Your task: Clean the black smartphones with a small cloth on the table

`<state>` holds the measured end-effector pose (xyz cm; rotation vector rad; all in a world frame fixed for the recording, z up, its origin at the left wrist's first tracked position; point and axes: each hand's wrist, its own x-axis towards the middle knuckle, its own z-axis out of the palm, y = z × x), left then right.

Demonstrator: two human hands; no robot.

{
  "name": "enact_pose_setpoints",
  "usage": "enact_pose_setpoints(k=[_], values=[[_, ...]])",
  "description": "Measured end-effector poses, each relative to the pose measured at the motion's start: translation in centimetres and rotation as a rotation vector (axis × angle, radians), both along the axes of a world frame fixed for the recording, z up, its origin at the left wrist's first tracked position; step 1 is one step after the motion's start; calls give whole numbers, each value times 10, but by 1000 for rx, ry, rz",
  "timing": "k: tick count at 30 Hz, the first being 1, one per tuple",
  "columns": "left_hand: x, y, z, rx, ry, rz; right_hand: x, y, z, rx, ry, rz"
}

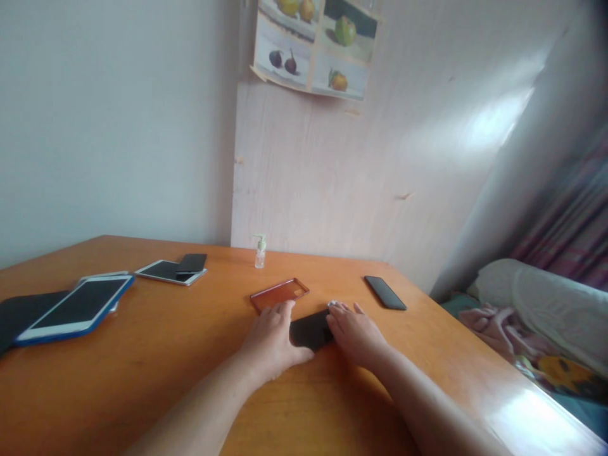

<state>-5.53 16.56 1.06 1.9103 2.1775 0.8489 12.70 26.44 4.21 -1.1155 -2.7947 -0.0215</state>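
A black phone (pixel 311 330) lies on the wooden table in front of me, both its ends partly covered by my hands. My left hand (pixel 270 337) grips its left end, thumb along the near edge and fingers at the far edge. Over the right end rests my right hand (pixel 354 330), fingers bent over a small white wad (pixel 332 304) that looks like cloth or tissue; most of it is hidden. Just beyond my left hand is a clear reddish-brown phone case (pixel 280 294), lying apart from the phone.
A small clear pump bottle (pixel 259 253) stands near the back edge. Another dark phone (pixel 384 292) lies at the right. Leftward are a white tablet (pixel 159 271) with a dark phone (pixel 192 263) on it, and a blue-edged tablet (pixel 78 310). A bed (pixel 541 310) adjoins the table's right side.
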Motion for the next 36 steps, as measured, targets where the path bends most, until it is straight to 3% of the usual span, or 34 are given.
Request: enact_pose_setpoints(k=[5,7,14,21,23,29,31,36], values=[[2,-1,3,25,31,-11,-12,-47,14,-88,94,359],[2,-2,4,23,35,-14,-11,-49,15,-116,87,403],[2,-2,8,1,83,-28,11,-3,3,-23,-17,52],[1,-5,12,-17,60,-49,4,-50,21,-148,67,424],[0,-5,11,-20,55,-52,7,-50,24,-174,42,380],[1,-5,13,-40,83,-73,28,-16,23,-96,-151,-21],[2,-7,15,-48,92,-68,31,-17,24,-61,-180,-33],[3,-9,19,-59,80,-68,30,-35,33,-44,-142,125]])
